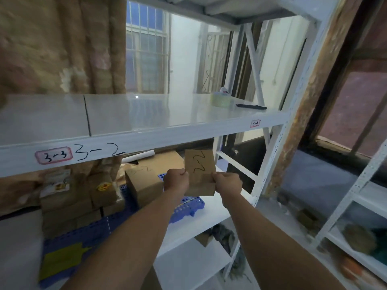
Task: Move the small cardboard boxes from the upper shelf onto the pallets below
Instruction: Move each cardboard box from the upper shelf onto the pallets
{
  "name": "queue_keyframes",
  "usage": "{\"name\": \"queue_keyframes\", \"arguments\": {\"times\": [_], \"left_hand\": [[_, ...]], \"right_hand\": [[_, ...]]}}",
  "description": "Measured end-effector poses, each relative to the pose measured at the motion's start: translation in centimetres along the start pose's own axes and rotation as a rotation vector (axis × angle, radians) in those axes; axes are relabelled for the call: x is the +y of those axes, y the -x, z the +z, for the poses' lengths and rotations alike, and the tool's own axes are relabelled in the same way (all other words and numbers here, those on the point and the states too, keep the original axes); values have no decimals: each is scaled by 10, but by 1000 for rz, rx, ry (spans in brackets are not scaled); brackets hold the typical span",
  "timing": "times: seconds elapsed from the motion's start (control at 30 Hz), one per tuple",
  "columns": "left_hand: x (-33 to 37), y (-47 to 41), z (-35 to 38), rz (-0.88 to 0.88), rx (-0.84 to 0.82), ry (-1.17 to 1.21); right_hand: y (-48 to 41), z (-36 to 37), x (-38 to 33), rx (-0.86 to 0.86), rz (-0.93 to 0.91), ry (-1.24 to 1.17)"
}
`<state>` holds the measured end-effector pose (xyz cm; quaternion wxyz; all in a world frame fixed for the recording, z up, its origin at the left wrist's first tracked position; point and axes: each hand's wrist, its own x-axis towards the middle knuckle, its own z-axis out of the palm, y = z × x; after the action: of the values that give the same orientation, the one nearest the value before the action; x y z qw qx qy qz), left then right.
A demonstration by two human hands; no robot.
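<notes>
Cardboard box (200,173) between left hand (177,181), right hand (227,183)

The person works bare-armed: the left forearm (134,237) and the right forearm (272,237) are uncovered along all the length that shows, sturdy and smooth. The left hand (177,181) and the right hand (227,183) are bare as well, knuckles rounded and wrists thick

Brown box (200,171), black scrawl; blue perforated pallet (188,208); white shelf (146,114).
</notes>
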<state>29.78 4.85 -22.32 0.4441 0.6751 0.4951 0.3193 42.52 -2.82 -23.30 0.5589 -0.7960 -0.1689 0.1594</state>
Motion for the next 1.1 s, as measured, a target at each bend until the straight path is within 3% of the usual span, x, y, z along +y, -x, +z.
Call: {"name": "queue_keyframes", "arguments": {"times": [0.4,0.6,0.77,0.87,1.1], "left_hand": [[-28,-141,25,13,99,-213],[-44,-175,39,-131,194,-310],[-66,-187,52,-118,172,-593],[-77,-188,66,11,159,-771],[-111,-199,90,25,63,-901]], "right_hand": [[-109,87,-13,-152,-43,99],[-149,125,-8,-286,-102,226],[-178,152,1,-474,-117,322],[-194,171,14,-499,-92,329],[-210,200,45,-579,3,338]]}}
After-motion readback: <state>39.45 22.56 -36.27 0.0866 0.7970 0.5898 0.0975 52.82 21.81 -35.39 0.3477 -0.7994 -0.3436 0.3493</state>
